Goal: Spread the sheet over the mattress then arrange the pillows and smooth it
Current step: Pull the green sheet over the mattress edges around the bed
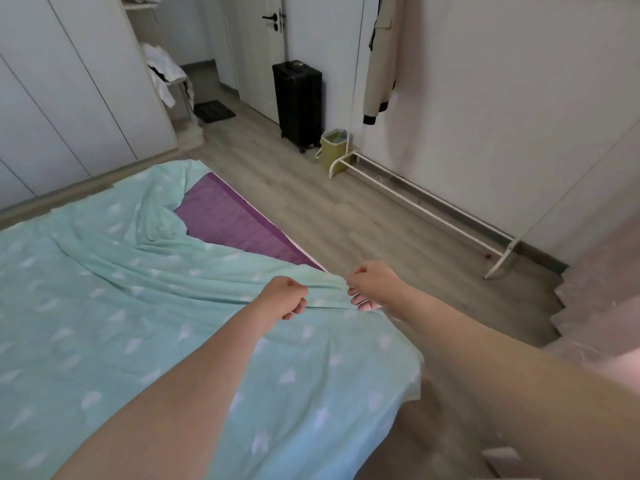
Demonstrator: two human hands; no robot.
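Both hands are on the edge of the mint sheet (pixel 145 306) at the side of the bed nearest the open floor. The left hand (pixel 285 296) is curled into a fist with a fold of the edge caught inside it; the right hand (pixel 369 284) pinches the same edge just beside it, fingers (pixel 360 301) bent around the cloth. The sheet lies across most of the mattress (pixel 239 230), but a purple wedge of it shows bare toward the far corner, and the cloth runs in diagonal ridges from there to the two grips.

To do this step well, I would say the pull should go outward toward the floor and along toward that far corner, hands moved apart so the ridges flatten rather than bunch. A low, even drag looks better than a lift.

The near corner already hangs over the bed's side. There is open wooden floor (pixel 346 220) along this side for stepping toward the foot. A white rack (pixel 415 202) lies along the wall, with a green bin (pixel 334 147) and black suitcase (pixel 298 102) beyond, well apart from the bed. No pillows are in view.
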